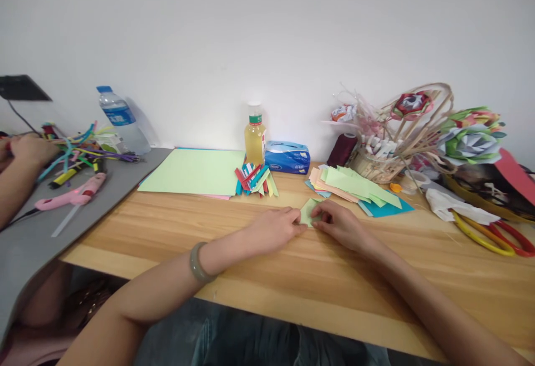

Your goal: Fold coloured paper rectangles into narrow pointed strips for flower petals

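Note:
A small light green piece of paper (307, 212) lies on the wooden table between my two hands, its edges partly covered by fingers. My left hand (273, 231), with a grey-green bangle (199, 263) on its wrist, grips the paper's left edge with closed fingers. From the right side, my right hand (340, 224) pinches the same paper between thumb and bent fingers. Just beyond my right hand, a fanned stack of green paper pieces (355, 183) rests over peach and blue ones. Folded red, white and blue paper strips (254, 180) are heaped beyond my left hand.
Large green sheets (196, 171), a bottle of yellow drink (254, 137) and a blue tissue pack (288, 157) stand along the wall. Paper flowers (470, 140) and scissors (485, 235) are at right. A pink glue gun (71, 194) and another person's hand (33, 150) are at left.

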Demonstrator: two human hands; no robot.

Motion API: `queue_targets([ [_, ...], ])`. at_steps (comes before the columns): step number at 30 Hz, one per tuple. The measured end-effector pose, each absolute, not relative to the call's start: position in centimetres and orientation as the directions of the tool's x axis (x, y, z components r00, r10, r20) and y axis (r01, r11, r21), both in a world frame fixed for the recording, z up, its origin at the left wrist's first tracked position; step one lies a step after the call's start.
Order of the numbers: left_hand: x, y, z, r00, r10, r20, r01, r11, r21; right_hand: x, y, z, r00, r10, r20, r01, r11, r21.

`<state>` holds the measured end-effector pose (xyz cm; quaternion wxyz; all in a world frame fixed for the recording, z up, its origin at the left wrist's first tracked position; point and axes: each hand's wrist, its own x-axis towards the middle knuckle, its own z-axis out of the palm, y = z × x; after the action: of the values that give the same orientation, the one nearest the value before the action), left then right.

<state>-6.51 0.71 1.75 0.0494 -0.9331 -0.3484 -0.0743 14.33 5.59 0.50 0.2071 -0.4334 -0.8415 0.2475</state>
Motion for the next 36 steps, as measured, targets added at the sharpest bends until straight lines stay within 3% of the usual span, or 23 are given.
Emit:
queue_targets([
  [5,-6.5,0.7,1.8,0.753,0.631,0.185,0.651,-0.756,-0.068,15.2,5.2,0.9,-0.627,0.757,0.184,0.559,0.602,-0.570],
  [9,-6.7,1.2,1.8,0.759,0.616,0.211,0.648,-0.746,-0.154,15.6,3.9,2.2,-0.756,0.595,0.272,0.490,0.791,-0.367],
  [12,-6.9,1.4,2.0,0.750,0.619,0.233,0.658,-0.733,-0.173,15.2,2.6,3.2,-0.821,0.532,0.206,0.467,0.834,-0.292],
  [16,-7.1,1.3,2.2,0.736,0.643,0.214,0.673,-0.729,-0.126,14.5,1.3,4.1,-0.870,0.487,0.084,0.440,0.841,-0.316],
  [22,-6.9,0.7,2.0,0.756,0.625,0.193,0.650,-0.753,-0.109,14.7,1.3,4.4,-0.852,0.519,0.066,0.438,0.777,-0.453],
  [25,-6.8,0.8,1.8,0.764,0.615,0.196,0.639,-0.762,-0.101,15.2,2.4,3.6,-0.734,0.667,0.124,0.504,0.659,-0.558],
  [29,-6.6,1.2,1.4,0.762,0.605,0.232,0.637,-0.764,-0.100,15.4,4.2,2.0,-0.446,0.878,0.173,0.704,0.463,-0.538],
  [36,-6.2,1.3,0.8,0.714,0.612,0.341,0.673,-0.735,-0.089,14.0,3.8,1.5,-0.413,0.910,0.043,0.742,0.363,-0.564],
])
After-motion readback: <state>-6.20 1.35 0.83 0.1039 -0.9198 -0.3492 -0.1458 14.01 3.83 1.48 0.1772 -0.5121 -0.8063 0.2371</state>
